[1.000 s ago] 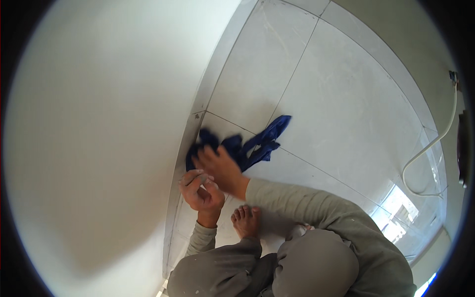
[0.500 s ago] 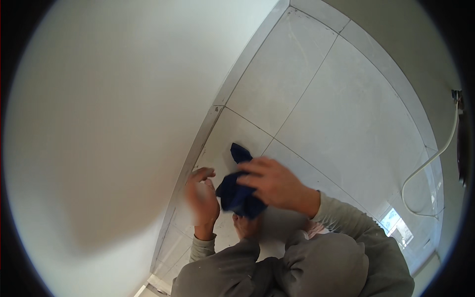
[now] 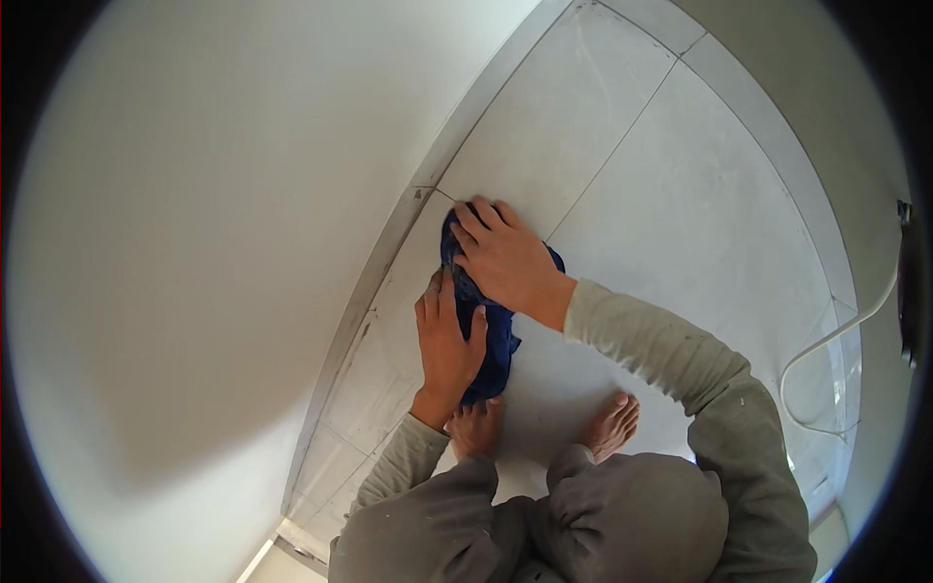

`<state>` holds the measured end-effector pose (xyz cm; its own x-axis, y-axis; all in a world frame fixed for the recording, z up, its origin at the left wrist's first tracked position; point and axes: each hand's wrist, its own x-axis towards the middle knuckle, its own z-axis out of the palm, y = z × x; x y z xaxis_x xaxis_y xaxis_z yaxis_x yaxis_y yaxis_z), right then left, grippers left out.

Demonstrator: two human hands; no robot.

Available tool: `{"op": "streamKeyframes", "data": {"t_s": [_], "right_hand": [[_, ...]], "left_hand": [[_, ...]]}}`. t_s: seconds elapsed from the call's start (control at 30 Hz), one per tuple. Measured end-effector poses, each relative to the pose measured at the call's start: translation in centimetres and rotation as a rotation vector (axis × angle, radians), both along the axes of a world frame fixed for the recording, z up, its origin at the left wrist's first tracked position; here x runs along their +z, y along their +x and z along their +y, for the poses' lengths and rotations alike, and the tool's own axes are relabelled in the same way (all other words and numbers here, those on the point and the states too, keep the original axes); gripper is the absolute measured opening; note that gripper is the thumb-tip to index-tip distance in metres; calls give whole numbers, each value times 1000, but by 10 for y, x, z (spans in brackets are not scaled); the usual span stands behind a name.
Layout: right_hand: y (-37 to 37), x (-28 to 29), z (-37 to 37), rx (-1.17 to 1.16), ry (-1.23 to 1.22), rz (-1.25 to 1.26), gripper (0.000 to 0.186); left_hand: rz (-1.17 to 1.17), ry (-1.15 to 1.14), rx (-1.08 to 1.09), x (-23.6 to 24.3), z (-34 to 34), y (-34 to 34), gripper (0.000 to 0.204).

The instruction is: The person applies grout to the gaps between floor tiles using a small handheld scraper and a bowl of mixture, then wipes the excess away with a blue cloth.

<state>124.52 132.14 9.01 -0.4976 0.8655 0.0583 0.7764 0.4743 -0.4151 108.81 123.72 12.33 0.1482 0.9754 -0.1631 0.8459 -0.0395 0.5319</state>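
A crumpled dark blue cloth (image 3: pixel 498 352) lies on the pale tiled floor (image 3: pixel 680 214), stretching forward from near my left foot (image 3: pixel 474 428). My right hand (image 3: pixel 503 255) is laid flat over its far part, with the fingers stretched out and pointing forward. Lower down, along the cloth's left edge, rests my left hand (image 3: pixel 449 340); its fingers are extended and the thumb stands apart on the cloth. The middle of the cloth is partly hidden under both hands.
Close on the left rises a white wall (image 3: pixel 214 223), with a tiled skirting (image 3: pixel 389 243) along its foot that has dark marks. A white cable (image 3: pixel 826 340) hangs in a loop at the right. My right foot (image 3: pixel 612 426) stands bare on the tiles.
The cloth, bunched up between my moving hands before, is now spread on the floor farther forward. Both hands have come down onto it, the right one ahead of the left.
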Motion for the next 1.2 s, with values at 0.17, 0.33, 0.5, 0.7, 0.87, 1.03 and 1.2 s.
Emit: {"op": "streamKeyframes", "data": {"t_s": [0.17,0.33,0.5,0.7,0.87,1.03,1.2], "right_hand": [[40,17,-61,-41,-73,-70,50],[54,15,-64,30,-99,-110,53],[32,4,-13,-10,14,-66,55],[49,10,-59,-19,-59,-236,59],[38,6,-25,-90,50,-165,57],[50,0,-29,-52,-15,0,50],[53,-15,-9,-38,-83,276,31]], "left_hand": [[-77,-11,-224,2,-23,8,64],[-47,-58,-243,7,-32,24,64],[-33,5,-44,5,3,21,59],[-149,-26,-241,9,-11,26,58],[-86,-2,-85,9,-8,35,64],[-93,-49,-55,8,-11,30,68],[-154,-57,-74,6,-16,28,69]]}}
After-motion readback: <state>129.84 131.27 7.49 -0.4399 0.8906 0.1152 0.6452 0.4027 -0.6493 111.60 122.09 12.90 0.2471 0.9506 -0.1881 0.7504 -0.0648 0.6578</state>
